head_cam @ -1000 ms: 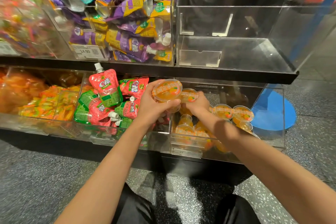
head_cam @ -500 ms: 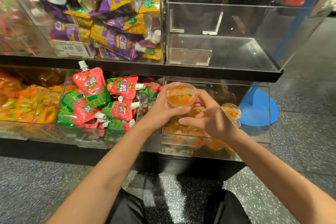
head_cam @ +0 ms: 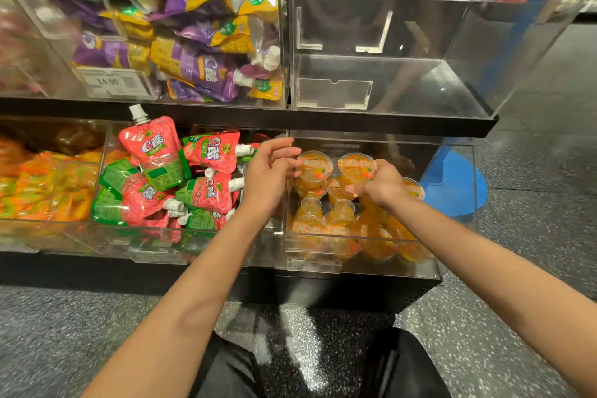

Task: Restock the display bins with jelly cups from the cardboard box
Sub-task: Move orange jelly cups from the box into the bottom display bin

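Both hands were at the lower right display bin [head_cam: 381, 237], a clear acrylic bin on the bottom shelf that held a pile of orange jelly cups [head_cam: 342, 220]. The right hand [head_cam: 382, 184] was curled over one jelly cup [head_cam: 355, 168] at the top of the pile, its fingers [head_cam: 353, 189] wrapped round the cup's side while the printed lid faced up. Just to the left of it, a second jelly cup [head_cam: 315, 166] sat on the pile, lid up. The left hand [head_cam: 269, 178] hung over the divider between this bin and the next one to the left, its fingers [head_cam: 292, 168] loosely bent and parted, with the tips touching or nearly touching that second cup's left rim; they did not close round it.

The neighbouring bin held red and green spouted pouches [head_cam: 181, 178]. Above it, on the upper shelf, a bin was packed with purple and yellow pouches [head_cam: 200, 52] and carried a price label [head_cam: 111, 82]. The upper right bin [head_cam: 387, 74] showed only bare acrylic walls.
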The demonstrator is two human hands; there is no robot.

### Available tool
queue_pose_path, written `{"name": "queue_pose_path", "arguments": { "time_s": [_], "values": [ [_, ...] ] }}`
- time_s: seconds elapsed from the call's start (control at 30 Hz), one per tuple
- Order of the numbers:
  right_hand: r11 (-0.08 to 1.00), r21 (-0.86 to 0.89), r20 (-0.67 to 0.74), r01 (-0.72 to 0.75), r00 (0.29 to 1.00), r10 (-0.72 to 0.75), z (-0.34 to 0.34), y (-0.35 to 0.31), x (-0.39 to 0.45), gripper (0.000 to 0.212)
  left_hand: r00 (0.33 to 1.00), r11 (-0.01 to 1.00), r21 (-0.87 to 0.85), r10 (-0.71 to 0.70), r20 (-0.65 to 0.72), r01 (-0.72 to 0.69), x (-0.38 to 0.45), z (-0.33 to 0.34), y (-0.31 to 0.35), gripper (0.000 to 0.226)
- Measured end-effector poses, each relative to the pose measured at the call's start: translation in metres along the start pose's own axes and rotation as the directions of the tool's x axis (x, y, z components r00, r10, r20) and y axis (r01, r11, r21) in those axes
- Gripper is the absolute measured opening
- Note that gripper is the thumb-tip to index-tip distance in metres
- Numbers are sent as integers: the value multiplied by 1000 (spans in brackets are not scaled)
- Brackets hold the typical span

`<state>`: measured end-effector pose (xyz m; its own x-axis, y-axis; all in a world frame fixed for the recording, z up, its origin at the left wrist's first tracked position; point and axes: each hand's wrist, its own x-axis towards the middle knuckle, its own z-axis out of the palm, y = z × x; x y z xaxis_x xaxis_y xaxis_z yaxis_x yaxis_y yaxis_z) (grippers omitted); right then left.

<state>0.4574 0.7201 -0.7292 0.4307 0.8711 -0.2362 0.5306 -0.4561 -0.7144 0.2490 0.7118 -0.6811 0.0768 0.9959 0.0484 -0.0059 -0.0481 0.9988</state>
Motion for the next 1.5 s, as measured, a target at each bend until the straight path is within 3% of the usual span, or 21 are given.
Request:
{"name": "queue_pose_path", "arguments": {
  "time_s": [0.23, 0.6, 0.67, 0.77, 0.8, 0.87, 0.93, 1.03, 1.1, 1.2, 1.3, 1.5],
  "values": [
    [999, -29, -3, 21, 1000, -21, 22, -2, 11, 75, 999, 1000, 4, -15, -43, 15, -4, -8, -3, 29],
    [979, -170, 3, -114, 993, 116, 18, -13, 2, 94, 998, 999, -10, 45, -38, -45, -9, -16, -25, 29],
    [952, -274, 27, -139, 988, 152, 11, -19, -9, 72, 1000, 1000, -11, -6, -17, 6, -6, -18, -18, 27],
    [871, -490, 206, -14, 970, 132, -4, -37, -33, 15, 988, 987, 75, -148, 51, 144, 1, -20, 3, 22],
    [868, -496, 294, 33, 947, 132, -10, -48, -46, 7, 979, 971, 168, -188, 79, 173, 1, -23, 12, 18],
    [824, -552, 423, 125, 894, 148, -19, -76, -68, 15, 952, 909, 359, -276, 136, 212, -4, -29, 37, 14],
    [841, -517, 476, 160, 870, 127, -34, -112, -91, 14, 935, 845, 505, -304, 184, 176, -16, -41, 76, 17],
    [826, -445, 601, 347, 799, -11, -70, -189, -138, 23, 896, 742, 668, -335, 291, 61, -41, -66, 154, 19],
    [767, -433, 684, 473, 727, -62, -94, -241, -176, 29, 854, 655, 746, -452, 259, 120, -65, -92, 212, 19],
    [658, -394, 787, 642, 605, -118, -129, -318, -242, 28, 793, 642, 689, -588, 161, 335, -111, -136, 294, 16],
    [496, -314, 881, 809, 443, -164, -156, -387, -306, 33, 814, 682, 521, -580, -43, 514, -163, -178, 375, 10],
    [330, -120, 924, 936, 227, -309, -173, -486, -431, 36, 761, 688, 335, -529, -376, 644, -298, -258, 494, 19]
  ]
}}
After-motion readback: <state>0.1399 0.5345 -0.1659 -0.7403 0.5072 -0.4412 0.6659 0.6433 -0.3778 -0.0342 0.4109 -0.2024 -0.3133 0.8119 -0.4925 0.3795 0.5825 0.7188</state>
